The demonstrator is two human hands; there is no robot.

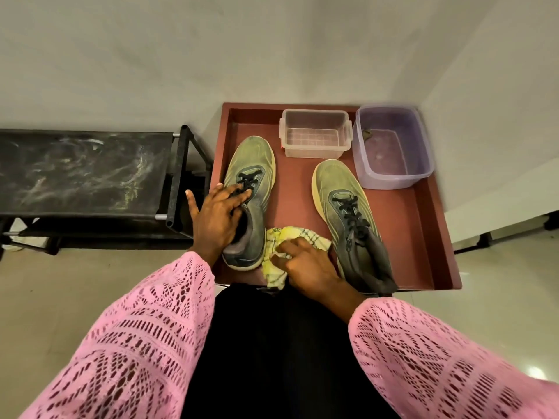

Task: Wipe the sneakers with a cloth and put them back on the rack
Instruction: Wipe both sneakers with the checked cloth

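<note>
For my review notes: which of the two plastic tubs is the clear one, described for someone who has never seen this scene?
Find the dark red wooden tray in the corner by the white walls. Along its far edge, the clear rectangular plastic tub sits left of the larger purple translucent tub. It alone is colourless, has side clips, and shows a gridded bottom.

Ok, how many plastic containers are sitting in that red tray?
2: a clear plastic container at the far edge of the red tray, and a purple plastic tub in its far right corner. None looks hidden.

Plain grey walls (272, 49) meet in a corner above glossy pale floor tiles (499, 313).
</note>
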